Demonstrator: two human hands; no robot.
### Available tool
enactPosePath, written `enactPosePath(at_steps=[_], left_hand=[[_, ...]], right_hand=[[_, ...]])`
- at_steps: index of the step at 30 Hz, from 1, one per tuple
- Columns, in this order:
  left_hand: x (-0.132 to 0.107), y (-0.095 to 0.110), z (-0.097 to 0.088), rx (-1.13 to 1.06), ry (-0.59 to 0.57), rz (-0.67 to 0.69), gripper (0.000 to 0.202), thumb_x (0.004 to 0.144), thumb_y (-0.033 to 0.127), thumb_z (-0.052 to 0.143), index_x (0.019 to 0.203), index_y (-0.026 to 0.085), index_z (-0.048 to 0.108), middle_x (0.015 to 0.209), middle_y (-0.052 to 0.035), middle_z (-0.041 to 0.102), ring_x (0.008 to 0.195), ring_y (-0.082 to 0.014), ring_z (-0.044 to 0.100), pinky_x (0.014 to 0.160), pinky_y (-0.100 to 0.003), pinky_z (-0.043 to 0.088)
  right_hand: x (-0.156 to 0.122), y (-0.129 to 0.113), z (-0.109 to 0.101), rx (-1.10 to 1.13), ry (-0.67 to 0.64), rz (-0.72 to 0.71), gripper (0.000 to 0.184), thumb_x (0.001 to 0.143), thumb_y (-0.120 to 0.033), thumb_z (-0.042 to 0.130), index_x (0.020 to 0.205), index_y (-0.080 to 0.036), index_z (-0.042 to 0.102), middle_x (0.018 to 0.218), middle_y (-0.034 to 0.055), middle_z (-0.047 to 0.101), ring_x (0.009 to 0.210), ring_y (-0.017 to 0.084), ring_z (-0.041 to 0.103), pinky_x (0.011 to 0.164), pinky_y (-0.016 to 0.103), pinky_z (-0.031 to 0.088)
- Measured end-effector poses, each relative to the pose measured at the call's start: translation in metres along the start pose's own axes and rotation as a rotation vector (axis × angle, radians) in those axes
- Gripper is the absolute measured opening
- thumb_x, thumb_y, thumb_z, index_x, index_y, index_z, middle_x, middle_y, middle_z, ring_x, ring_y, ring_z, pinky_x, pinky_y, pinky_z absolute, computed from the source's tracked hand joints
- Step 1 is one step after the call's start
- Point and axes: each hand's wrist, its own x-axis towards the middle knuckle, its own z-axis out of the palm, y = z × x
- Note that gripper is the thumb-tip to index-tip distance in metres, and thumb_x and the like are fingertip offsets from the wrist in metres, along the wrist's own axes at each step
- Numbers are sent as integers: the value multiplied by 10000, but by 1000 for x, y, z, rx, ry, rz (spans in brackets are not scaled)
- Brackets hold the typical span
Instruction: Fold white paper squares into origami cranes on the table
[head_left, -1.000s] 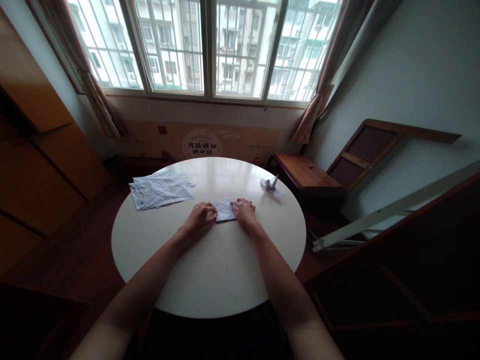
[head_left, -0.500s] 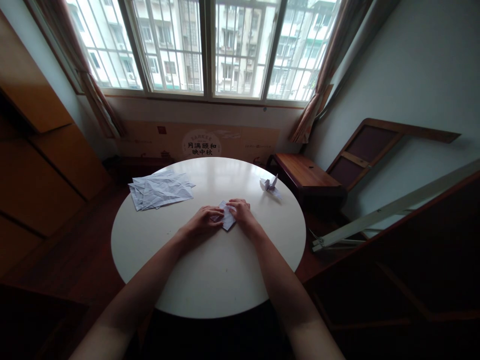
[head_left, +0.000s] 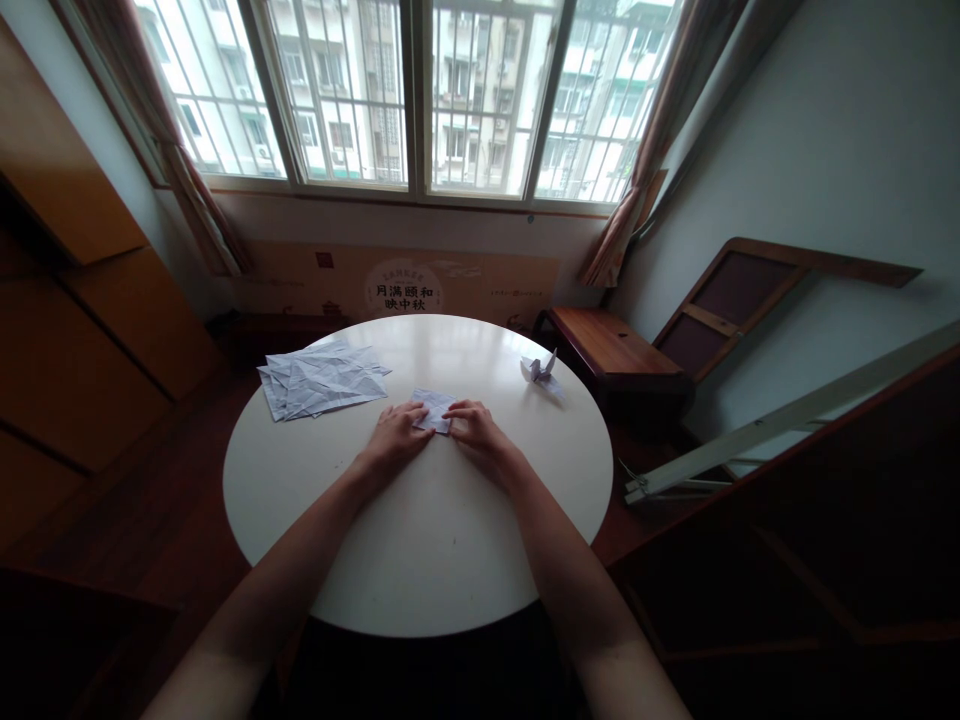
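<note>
Paper fold (head_left: 433, 408) sits well inside table rim (head_left: 234, 470).

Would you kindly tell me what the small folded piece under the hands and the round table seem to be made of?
Folded piece: thin white paper, matte, judging by its sharp creases; it is pressed flat by the left hand and right hand. Round table: smooth off-white top with a glossy finish that mirrors light from the window; probably lacquer or laminate, the core not visible.
</note>
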Motion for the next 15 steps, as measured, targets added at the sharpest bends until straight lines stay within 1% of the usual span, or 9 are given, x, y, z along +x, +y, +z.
enactPosePath(at_steps=[9,15], left_hand=[[-1,2,-3,20,-16,2,413,825,440,591,1196,265,640,1344,-64,572,1275,-259,486,1123,-435,276],[-1,-1,-1,-13,-8,24,413,818,440,608,1184,252,649,1340,-87,572,1268,-283,491,1120,-461,273]], right_hand=[[0,-3,-4,4,-43,15,241,741,-262,720,979,-283,749,1119,50,659,1053,227,582,975,377,414],[0,-6,-7,-11,-73,34,218,762,-294,702,975,-289,749,1133,45,655,1076,226,569,991,373,398]])
